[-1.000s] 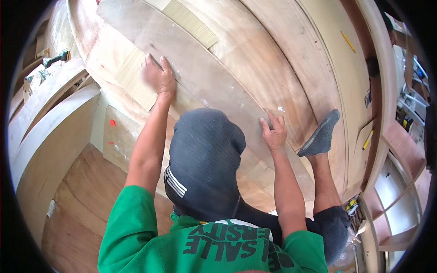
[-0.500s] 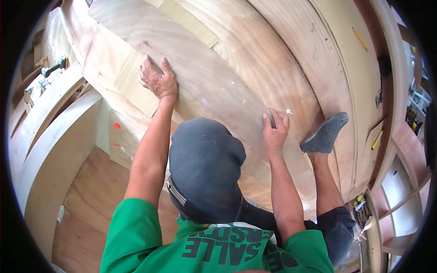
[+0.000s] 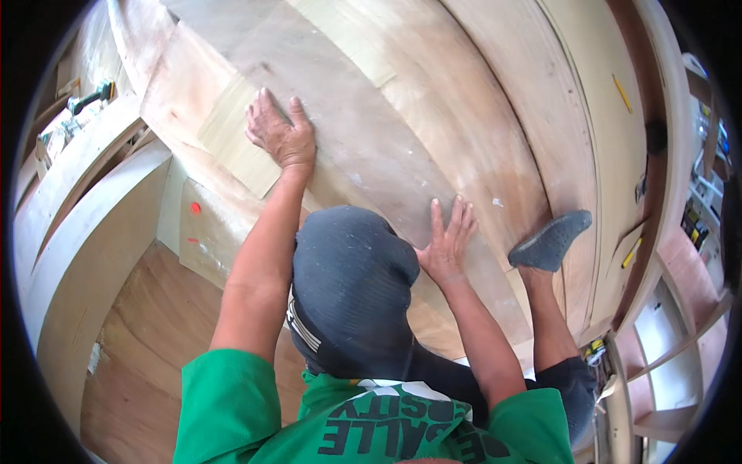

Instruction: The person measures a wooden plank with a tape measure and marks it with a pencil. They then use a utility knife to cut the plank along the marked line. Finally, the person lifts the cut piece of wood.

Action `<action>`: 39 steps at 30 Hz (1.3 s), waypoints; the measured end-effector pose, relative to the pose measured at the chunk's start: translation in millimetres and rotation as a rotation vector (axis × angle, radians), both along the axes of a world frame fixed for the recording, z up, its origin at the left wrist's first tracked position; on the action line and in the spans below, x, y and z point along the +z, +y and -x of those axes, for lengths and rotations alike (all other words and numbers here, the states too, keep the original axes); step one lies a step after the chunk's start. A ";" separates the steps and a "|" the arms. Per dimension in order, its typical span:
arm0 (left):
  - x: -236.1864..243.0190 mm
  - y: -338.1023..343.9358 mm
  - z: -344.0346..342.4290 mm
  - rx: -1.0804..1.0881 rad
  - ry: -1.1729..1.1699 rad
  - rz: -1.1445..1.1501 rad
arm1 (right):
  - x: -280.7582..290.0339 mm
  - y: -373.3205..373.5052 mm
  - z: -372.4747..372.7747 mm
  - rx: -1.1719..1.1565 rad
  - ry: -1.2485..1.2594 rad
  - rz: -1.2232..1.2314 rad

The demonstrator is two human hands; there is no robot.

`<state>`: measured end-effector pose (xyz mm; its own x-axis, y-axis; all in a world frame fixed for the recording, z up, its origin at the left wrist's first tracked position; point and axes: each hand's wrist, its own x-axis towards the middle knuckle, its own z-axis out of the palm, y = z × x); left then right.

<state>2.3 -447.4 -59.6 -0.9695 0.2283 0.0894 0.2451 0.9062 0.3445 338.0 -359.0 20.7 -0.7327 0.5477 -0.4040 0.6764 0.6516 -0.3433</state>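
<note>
The left hand (image 3: pixel 282 135) lies spread over the lower-left edge of a long greyish board (image 3: pixel 363 131), beside a pale veneer patch (image 3: pixel 236 143); its palm is hidden, so I cannot tell whether anything sits beneath. The right hand (image 3: pixel 448 240) rests with fingers splayed on the board's lower part, near its right-hand edge, grasping nothing visible. Bare board stretches between the two hands and on beyond their fingertips. Dark striped fabric (image 3: pixel 352 286) fills the space between the forearms. Right of the right hand, a grey shoe (image 3: pixel 550 241) takes up room near a dark seam (image 3: pixel 502 97). A raised, curved panel (image 3: pixel 93 271) bounds the left side.
</note>
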 end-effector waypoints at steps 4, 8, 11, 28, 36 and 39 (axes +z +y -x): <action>-1.9 4.0 -2.1 -0.004 0.011 0.016 | -7.8 3.2 2.9 0.115 -0.100 -0.089; -0.2 5.4 -1.0 0.016 0.004 0.027 | -1.9 12.9 2.8 0.095 -0.025 -0.012; 4.5 3.9 -0.5 0.011 -0.020 0.021 | 2.1 18.0 5.8 0.093 -0.043 0.015; 8.8 4.5 0.6 0.002 -0.069 -0.033 | 7.6 18.0 14.0 0.058 -0.016 0.045; 7.9 2.9 -1.2 -0.012 -0.047 -0.072 | 10.1 15.3 10.2 0.087 -0.038 0.025; 8.8 3.9 -2.3 -0.001 -0.064 -0.076 | 7.5 11.6 10.5 0.081 -0.051 0.017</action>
<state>4.6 -443.5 -50.8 -0.9735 0.2244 0.0439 0.2214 0.8768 0.4268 327.4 -347.4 28.2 -0.7523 0.4804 -0.4509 0.6389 0.6990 -0.3213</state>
